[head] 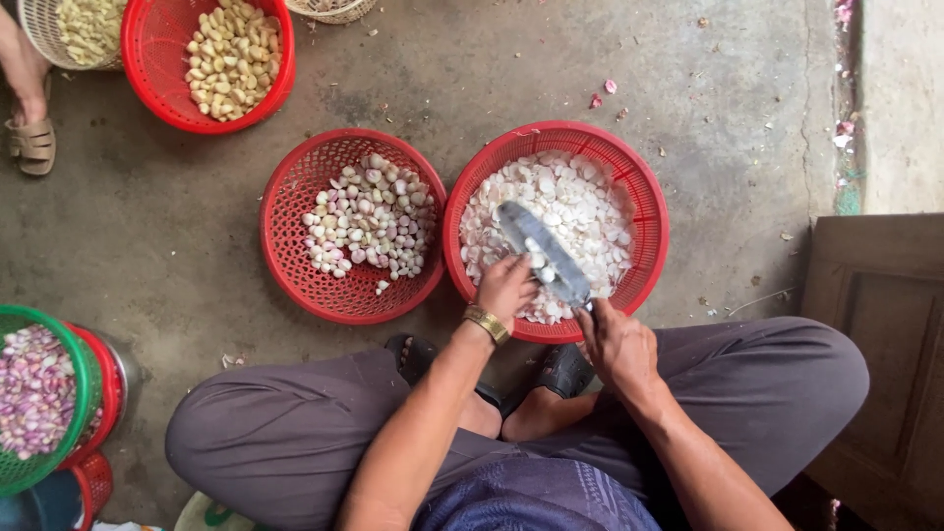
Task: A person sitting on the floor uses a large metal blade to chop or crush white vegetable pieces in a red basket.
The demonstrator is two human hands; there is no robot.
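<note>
The person sits cross-legged on a concrete floor (551, 88), both hands held over the near rim of a red basket (654, 231) filled with pale, papery garlic skins (580, 211). The right hand (618, 346) is closed around the handle of a large knife (544, 254), whose wide blade slants up and to the left above the skins. The left hand (505, 287), with a gold watch (486, 324) on its wrist, is pinched shut on a small garlic clove (537, 264) pressed against the blade. Just left of this basket, rims nearly touching, a second red basket (290, 231) holds unpeeled pinkish cloves (369, 216). Farther off at the top left, a third red basket (157, 59) holds peeled yellowish cloves (231, 59). At the left edge a green basket (74, 344) holds purple-skinned cloves. Another person's sandalled foot (31, 138) shows in the top left corner.
</note>
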